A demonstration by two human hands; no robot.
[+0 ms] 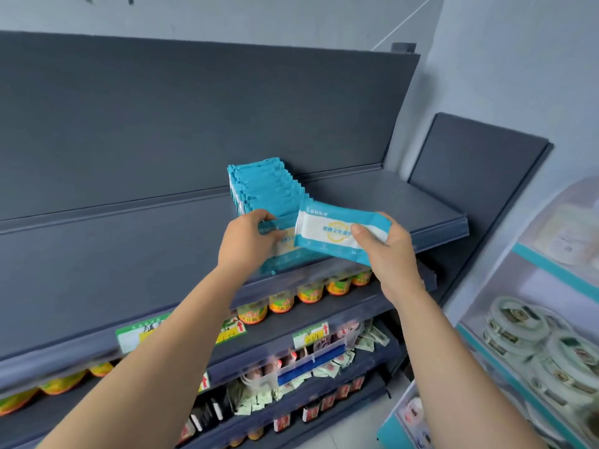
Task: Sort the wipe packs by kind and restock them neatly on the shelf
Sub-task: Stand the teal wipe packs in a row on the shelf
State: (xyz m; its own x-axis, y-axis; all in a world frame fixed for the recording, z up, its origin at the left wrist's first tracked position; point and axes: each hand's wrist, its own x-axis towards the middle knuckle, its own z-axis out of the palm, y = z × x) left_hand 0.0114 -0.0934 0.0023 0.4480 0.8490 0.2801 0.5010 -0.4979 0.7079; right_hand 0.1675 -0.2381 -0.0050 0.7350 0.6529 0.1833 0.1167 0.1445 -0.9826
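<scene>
The right hand, right of centre, pinches a pack by its right end, thumb on the face and fingers behind. The pack is a flat, soft pillow of glossy film, white in the middle with teal bands and crimped, saw-toothed end seals. It is tilted and held in the air just in front of the shelf. Its print is too blurred to read.

The left hand, just left of it, has its fingers curled over the top edge of the front pack and its thumb on the face. Most of that pack is hidden by the hand and by the held pack.

Behind them a row of the same teal packs stands on edge, running back toward the centre of the frame, with only the serrated tops and thin sides showing. It sits on a matte dark grey metal shelf with a flat back panel.

In the lower part of the frame, the shelves below carry round jars with orange and yellow labels, partly covered by the shelf lip and the forearms. There are also green and yellow tags and loose pale sachets.

At lower right, stacked round tins look blurred, and the display they are on is cut off by the frame edge.
</scene>
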